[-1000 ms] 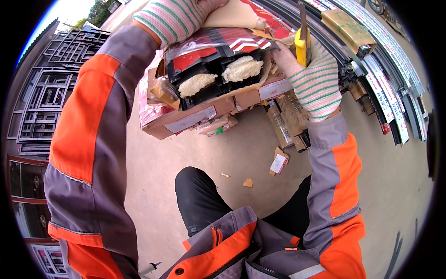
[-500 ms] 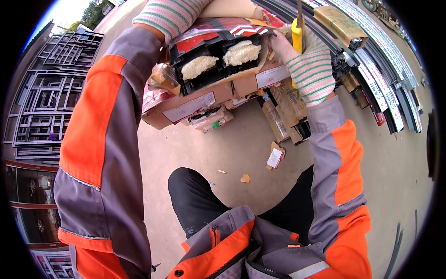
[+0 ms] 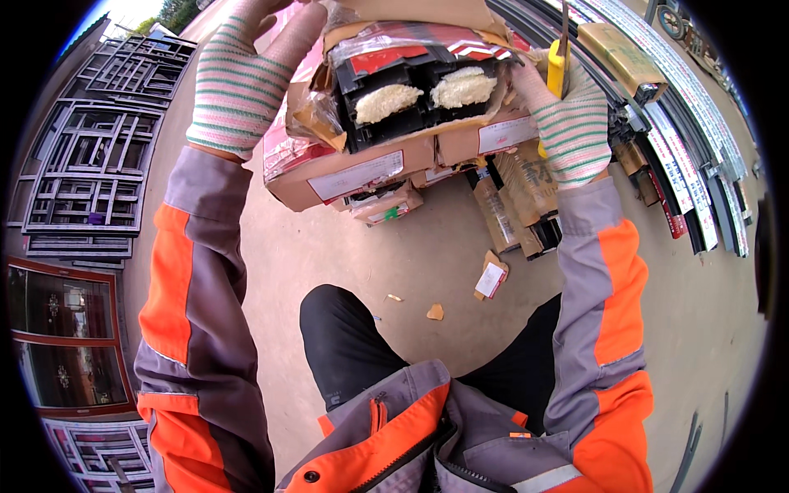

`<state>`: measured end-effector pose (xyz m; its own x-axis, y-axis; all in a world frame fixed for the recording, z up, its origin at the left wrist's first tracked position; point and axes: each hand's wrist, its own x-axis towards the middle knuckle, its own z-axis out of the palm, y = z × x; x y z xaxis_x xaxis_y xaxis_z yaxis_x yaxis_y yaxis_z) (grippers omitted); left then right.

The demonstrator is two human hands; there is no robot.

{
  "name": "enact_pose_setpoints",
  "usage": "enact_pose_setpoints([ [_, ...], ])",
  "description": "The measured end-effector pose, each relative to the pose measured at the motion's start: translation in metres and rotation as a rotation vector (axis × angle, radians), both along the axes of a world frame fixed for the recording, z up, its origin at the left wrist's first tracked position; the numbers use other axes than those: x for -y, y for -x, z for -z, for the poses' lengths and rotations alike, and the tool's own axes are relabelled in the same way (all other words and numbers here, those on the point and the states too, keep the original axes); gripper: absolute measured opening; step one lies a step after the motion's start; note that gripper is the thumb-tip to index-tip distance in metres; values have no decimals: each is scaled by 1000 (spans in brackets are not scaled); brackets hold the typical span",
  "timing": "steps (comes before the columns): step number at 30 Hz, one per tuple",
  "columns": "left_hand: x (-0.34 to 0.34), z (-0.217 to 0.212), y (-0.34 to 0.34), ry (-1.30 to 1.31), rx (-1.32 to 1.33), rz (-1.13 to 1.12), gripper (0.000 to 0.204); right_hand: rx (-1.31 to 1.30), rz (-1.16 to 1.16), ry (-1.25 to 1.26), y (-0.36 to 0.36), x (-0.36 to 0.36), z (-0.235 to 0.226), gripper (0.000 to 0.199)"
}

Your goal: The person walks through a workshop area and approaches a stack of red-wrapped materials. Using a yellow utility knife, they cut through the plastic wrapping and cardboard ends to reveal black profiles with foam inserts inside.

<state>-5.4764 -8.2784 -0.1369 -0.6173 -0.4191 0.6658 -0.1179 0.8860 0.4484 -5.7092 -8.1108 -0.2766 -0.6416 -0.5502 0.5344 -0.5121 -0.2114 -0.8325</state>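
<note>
In front of me lies a bundle of black hollow profiles [image 3: 370, 135], its end facing me, with two lumps of cream foam [image 3: 464, 88] in the openings. Torn brown cardboard [image 3: 394, 10] and clear film wrap it. At its left, my left hand [image 3: 238, 90], in a striped knitted glove, is raised with the thumb spread away from the fingers. Some fingertips are cut off by the upper edge. My right hand [image 3: 575, 115], gloved alike, is closed around a yellow utility knife [image 3: 557, 70] with its blade upward, fingers beside the bundle's right edge.
Below the bundle are cardboard-wrapped packages with white labels [image 3: 362, 174]. Long profiles [image 3: 670, 156] are stacked to the right. Cardboard scraps [image 3: 491, 278] lie on the concrete floor [image 3: 411, 246]. Metal lattice frames [image 3: 90, 172] and red-framed glazed panels [image 3: 66, 333] stand at the left.
My left hand has come off the bundle's upper left side and moved left and down, its thumb now spread. The right hand still holds the knife; the view has shifted slightly.
</note>
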Motion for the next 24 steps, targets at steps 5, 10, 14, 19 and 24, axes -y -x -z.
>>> enact_pose_setpoints([
  [5,13,36,-32,21,-79,-14,44,80,46,-24,12,-11,-2,25],
  [10,-35,75,-61,-74,-220,-178,25,154,-7,32,7,-6,5,25],
  [14,-55,99,-62,93,-172,-168,36,176,9,74,-1,-7,-2,21],
  [19,-52,96,-61,298,-84,-156,42,175,7,66,-9,-10,-8,19],
  [24,-45,95,-67,415,6,-132,37,204,42,62,-20,-9,-17,19],
])
